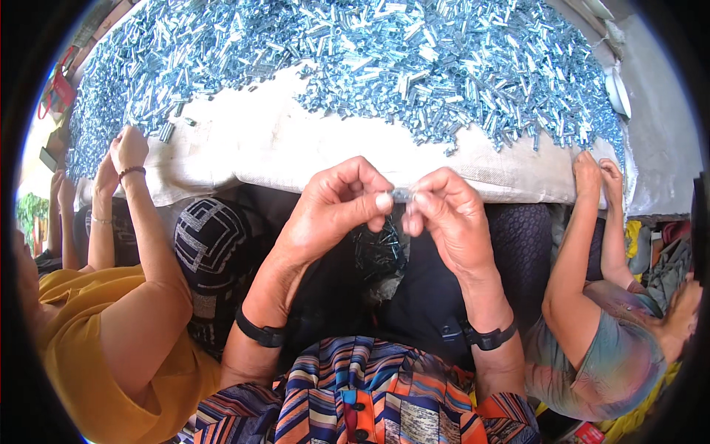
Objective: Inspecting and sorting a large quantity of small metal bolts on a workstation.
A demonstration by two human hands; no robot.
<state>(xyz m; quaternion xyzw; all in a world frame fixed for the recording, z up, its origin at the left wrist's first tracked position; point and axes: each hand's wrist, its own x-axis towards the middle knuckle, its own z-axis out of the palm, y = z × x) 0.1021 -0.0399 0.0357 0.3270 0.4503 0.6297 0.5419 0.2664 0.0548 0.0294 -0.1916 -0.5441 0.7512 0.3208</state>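
Observation:
Between my two hands is a small silvery metal tube [400, 194], lying roughly level above the near edge of the table. My left hand [336, 206] pinches its left end with thumb and forefinger. At its other end, my right hand [451, 214] is closed on it in the same way. My fingertips cover much of the tube. Below my hands, between my knees, a heap of thin shiny metal pieces [379, 250] shows in shadow; what holds them is hard to make out. A wide pile of similar bluish-silver metal tubes [444, 66] spreads across the table beyond.
Pale woven cloth [251, 140] covers the table. At left, a co-worker in a mustard top [96, 318] has raised hands [127, 152] at the edge. Another co-worker's hands [589, 177] are at the right. A patterned knee covering [212, 240] sits left of my arm.

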